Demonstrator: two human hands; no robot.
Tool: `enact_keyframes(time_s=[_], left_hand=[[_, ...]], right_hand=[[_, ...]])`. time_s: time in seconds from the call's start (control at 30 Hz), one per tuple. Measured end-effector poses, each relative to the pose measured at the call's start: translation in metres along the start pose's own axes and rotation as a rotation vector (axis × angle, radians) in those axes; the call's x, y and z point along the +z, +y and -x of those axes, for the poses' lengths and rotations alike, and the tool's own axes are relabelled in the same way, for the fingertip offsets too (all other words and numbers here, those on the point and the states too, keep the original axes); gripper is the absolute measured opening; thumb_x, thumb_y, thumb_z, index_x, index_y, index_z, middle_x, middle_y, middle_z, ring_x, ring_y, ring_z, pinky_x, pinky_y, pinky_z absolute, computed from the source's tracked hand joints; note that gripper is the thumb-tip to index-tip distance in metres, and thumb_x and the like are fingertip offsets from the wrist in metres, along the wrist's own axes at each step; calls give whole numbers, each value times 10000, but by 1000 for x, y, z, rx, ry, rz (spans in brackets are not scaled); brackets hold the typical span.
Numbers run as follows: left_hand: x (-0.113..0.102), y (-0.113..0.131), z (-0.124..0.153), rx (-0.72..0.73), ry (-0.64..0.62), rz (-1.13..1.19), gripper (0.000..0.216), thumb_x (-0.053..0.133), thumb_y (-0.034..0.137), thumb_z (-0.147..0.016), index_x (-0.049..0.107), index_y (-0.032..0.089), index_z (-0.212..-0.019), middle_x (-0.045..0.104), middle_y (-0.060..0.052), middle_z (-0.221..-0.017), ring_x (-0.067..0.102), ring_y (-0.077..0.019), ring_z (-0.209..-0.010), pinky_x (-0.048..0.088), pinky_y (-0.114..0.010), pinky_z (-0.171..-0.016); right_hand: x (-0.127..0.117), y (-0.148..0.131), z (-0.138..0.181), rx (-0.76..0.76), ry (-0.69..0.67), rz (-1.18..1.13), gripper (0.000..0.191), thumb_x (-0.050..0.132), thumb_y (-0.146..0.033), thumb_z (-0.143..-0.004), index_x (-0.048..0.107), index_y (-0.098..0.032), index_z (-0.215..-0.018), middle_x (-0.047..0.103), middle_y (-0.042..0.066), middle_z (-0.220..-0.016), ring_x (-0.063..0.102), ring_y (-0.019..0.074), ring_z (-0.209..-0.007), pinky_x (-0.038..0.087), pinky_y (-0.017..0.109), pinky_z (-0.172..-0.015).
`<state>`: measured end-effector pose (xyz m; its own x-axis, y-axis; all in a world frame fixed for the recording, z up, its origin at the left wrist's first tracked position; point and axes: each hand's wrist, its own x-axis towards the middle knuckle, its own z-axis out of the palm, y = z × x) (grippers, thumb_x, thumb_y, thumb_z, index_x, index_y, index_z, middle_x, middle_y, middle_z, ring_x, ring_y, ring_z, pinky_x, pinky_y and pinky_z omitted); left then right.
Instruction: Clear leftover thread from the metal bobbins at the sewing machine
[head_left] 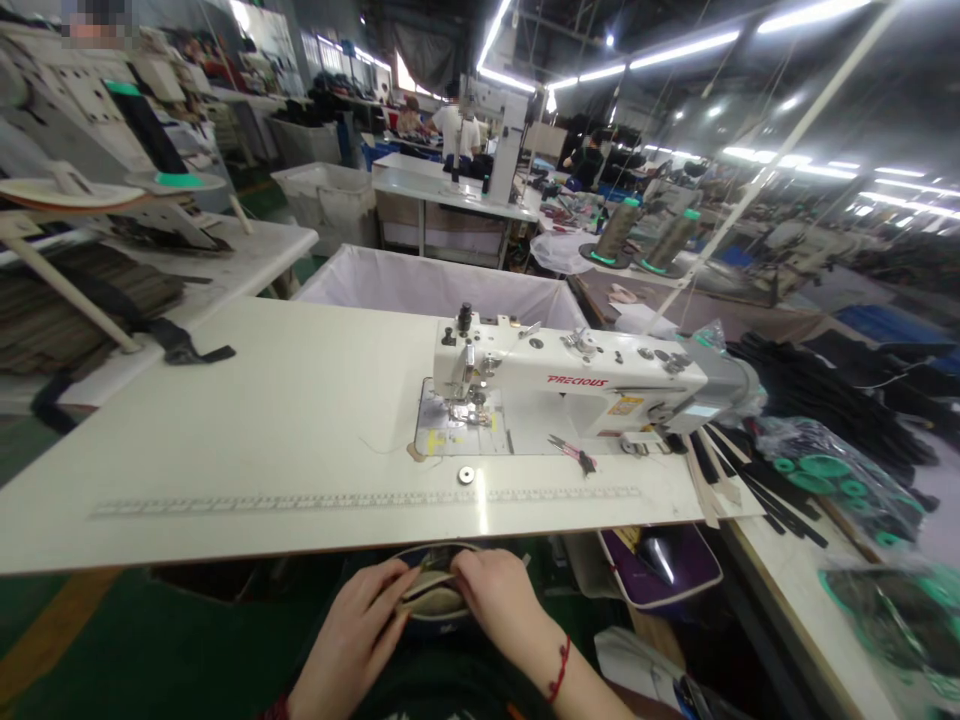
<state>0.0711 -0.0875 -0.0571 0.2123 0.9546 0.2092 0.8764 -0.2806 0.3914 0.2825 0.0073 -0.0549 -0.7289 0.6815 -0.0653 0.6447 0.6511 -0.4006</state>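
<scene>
**Both hands on a small pouch below the table edge**

A small beige fabric pouch with a dark zip edge (433, 592) sits in the person's lap, just under the near edge of the white sewing table (225, 430). The left hand (354, 630) grips its left side with curled fingers; the right hand (501, 600), a red cord at the wrist, pinches the top edge on the other side. What the pouch holds cannot be made out.

Just to the right of the right hand, a purple open case (664, 570) hangs under the table with a shiny dark item inside. Beyond the hands, on the table, lie a printed ruler strip (360, 500), a small round metal bobbin (466, 474) and pink-handled thread snips (574, 455) beside the white "PRECIOUS" sewing machine (570, 385).

Farther past the machine stands a large white cloth-lined bin (435, 285); its contents are hidden. Far right of the hands, clear plastic bags (832, 470) hold green thread spools, next to a heap of black straps (817, 390).
</scene>
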Motion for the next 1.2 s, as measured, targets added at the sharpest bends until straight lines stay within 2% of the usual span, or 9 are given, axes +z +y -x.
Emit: enact_keyframes(time_s=[0.2,0.37,0.5,0.6,0.7,0.87,0.93,1.1,1.2], left_hand=[[7,18,-12,126,2,-213,169,611,268,-819,656,250,-981,673,-7,-1001,565,-215,-967,331,-388,-998],[18,16,-8,63,-15,-370,282,569,164,-804,642,192,-1075,661,-73,-1074,537,-268,-1044,301,-457,-1003],[20,16,-4,-3,-61,-146,247,488,79,-826,668,243,-872,621,-52,-1058,502,-249,-1079,353,-425,-966],[22,14,2,105,-30,34,225,492,142,-872,664,285,-843,603,-13,-1061,467,-220,-1128,308,-399,-1027],[24,10,11,209,38,53,138,533,267,-894,666,299,-877,620,17,-1061,465,-196,-1140,205,-374,-1110],[24,9,17,183,119,-13,202,482,322,-920,676,267,-900,640,-12,-1012,494,-199,-1110,165,-383,-1138],[24,10,18,152,117,-39,207,478,308,-918,678,257,-897,643,-21,-993,509,-203,-1092,171,-395,-1134],[23,11,22,110,116,-21,205,479,299,-919,672,250,-870,651,-17,-964,536,-201,-1057,197,-401,-1121],[22,13,24,107,123,-10,244,445,328,-937,671,252,-889,659,-17,-976,536,-204,-1064,189,-404,-1122]], right_hand=[[1,-2,-6,-18,-30,-46,160,503,-202,-922,639,-224,-840,635,-6,-816,568,149,-777,416,229,-653],[5,3,-8,-37,-53,-89,218,486,-151,-910,686,-236,-889,647,8,-869,584,149,-853,445,223,-727],[4,2,-8,-17,-52,-8,179,504,-140,-889,656,-223,-930,636,19,-873,581,170,-832,457,246,-678],[-1,0,-5,3,-49,53,176,533,-144,-858,609,-206,-1005,620,41,-937,571,201,-863,466,282,-680],[-8,-1,-1,-2,-82,11,372,654,-222,-765,552,-204,-1123,583,62,-1056,547,230,-954,478,316,-754],[-13,-3,5,21,-152,-42,684,774,-309,-627,484,-226,-1241,535,74,-1158,519,260,-1022,476,354,-819],[-14,-1,5,37,-166,-40,647,766,-318,-642,506,-232,-1228,540,74,-1146,519,262,-1023,475,355,-811],[-14,6,3,55,-192,-27,274,677,-261,-749,642,-245,-1020,586,50,-1047,543,237,-989,466,321,-772],[-14,7,2,49,-184,-14,247,684,-266,-745,649,-225,-986,601,54,-1020,551,239,-971,468,319,-757]])
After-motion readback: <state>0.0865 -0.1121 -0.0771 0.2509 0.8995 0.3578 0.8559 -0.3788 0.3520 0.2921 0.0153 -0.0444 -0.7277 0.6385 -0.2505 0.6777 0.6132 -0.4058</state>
